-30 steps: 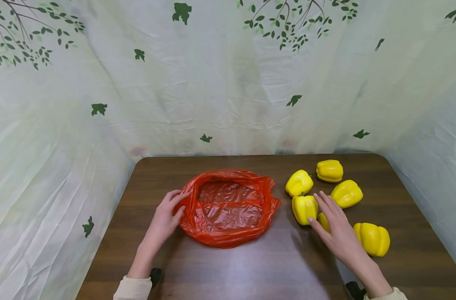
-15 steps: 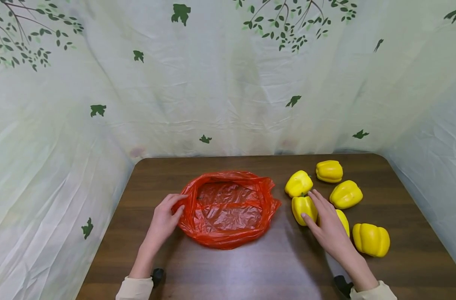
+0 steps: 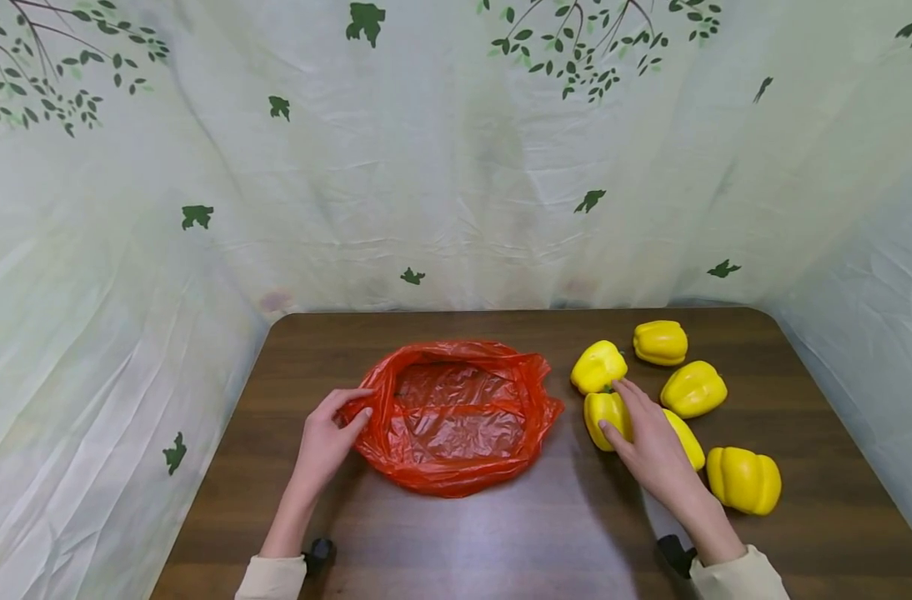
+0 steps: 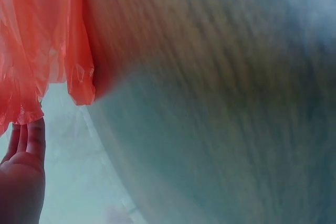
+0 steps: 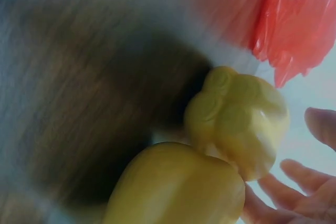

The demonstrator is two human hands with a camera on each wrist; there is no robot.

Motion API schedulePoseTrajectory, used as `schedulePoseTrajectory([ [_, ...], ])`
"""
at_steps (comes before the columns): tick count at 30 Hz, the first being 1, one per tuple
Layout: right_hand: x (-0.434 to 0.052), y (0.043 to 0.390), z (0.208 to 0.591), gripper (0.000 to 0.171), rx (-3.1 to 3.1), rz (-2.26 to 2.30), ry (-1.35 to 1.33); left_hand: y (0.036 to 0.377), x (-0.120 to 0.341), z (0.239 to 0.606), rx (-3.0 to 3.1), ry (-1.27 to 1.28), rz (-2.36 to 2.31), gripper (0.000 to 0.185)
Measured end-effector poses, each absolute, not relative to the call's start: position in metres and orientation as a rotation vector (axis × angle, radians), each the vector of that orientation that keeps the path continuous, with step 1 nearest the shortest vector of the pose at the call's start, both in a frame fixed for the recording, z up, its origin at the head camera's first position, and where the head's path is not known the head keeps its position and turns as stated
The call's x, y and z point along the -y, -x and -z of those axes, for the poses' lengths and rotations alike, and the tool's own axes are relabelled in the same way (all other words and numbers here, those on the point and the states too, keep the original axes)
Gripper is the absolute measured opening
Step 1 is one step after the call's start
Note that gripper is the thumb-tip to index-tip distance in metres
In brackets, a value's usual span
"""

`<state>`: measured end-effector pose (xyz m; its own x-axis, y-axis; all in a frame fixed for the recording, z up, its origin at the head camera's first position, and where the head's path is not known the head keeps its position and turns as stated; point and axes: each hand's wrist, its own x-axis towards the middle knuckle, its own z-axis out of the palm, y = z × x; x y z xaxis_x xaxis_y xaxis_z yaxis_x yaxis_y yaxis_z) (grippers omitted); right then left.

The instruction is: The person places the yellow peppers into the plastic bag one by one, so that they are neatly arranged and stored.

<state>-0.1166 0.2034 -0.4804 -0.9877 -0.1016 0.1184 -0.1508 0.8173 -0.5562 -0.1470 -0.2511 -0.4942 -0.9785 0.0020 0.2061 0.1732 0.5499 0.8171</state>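
Yellow pepper (image 3: 604,414) is what your right hand (image 3: 649,446) is on: fingers spread and fairly straight over its top and side, thumb down by its near left edge. It's draped over the pepper, not really clamped, and the pepper sits on the surface (image 3: 501,533). In the right wrist view that pepper (image 5: 239,119) sits right against a second one (image 5: 178,187), with your fingertips (image 5: 320,124) just past it, though it's blurry.

Your left hand (image 3: 324,442) is over at the left rim of the red plastic bag (image 3: 456,417), fingers curled onto the edge with the thumb pinching the plastic. The left wrist view shows those fingers (image 4: 29,140) touching the crinkled bag edge (image 4: 52,61).

The bag lies wide open and flat at mid surface, nothing inside that I can see. Around your right hand are four more yellow peppers: one just behind (image 3: 598,366), one at the far back (image 3: 660,342), one to the right (image 3: 694,388), one nearest the right edge (image 3: 744,479). A fifth (image 3: 687,437) is half hidden under your hand.
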Motion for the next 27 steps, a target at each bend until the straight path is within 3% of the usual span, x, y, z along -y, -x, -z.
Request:
schedulePoseTrajectory([
  [9, -0.212, 0.126, 0.478, 0.061, 2.974, -0.903, -0.301, 0.138, 0.244, 0.471, 2.444, 0.043, 1.853, 0.026],
  [20, -0.222, 0.139, 0.471, 0.06, 3.084, -0.942, -0.376, 0.145, 0.251, 0.493, 2.378, 0.038, 1.873, 0.027],
  [27, -0.228, 0.15, 0.468, 0.068, 3.182, -1.053, -0.341, 0.138, 0.245, 0.475, 2.398, 0.027, 1.914, 0.026],
])
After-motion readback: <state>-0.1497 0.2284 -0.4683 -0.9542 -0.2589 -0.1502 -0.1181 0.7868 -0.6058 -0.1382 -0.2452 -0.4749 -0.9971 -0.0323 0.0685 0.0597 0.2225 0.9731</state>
